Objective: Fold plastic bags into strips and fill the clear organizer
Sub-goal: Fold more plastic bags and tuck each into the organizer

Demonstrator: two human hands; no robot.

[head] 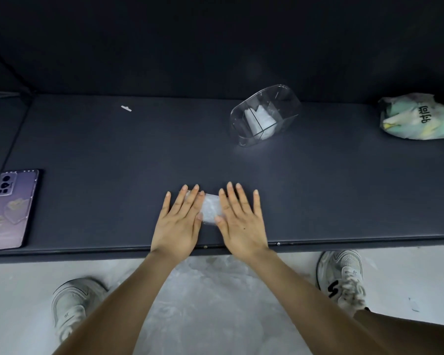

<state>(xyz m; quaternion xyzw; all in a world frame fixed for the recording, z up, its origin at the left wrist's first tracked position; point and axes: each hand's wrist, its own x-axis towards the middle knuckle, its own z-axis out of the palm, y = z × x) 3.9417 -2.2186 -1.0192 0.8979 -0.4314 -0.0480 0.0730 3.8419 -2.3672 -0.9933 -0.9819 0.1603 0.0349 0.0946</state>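
both palms flat on a folded bag

- my left hand (180,221) and right hand (241,221) lie side by side near the front edge of the dark table (113,162). fingers straight and spread, curled round nothing.
- between and under them: the folded plastic bag (210,210), a small translucent packet. both palms press on it, and only its middle shows in the gap between my hands.
- clear organizer (264,116) at about 1 o'clock from my hands, well apart, toward the back of the table. white folded strips (260,121) stand inside against a divider; which compartment, i cannot tell.
- stuffed bag (418,116), pale green and white with print, far out at 2 o'clock.
- phone (10,208) face down at 9 o'clock, by the left edge.
- small white scrap (126,108) at 11 o'clock.
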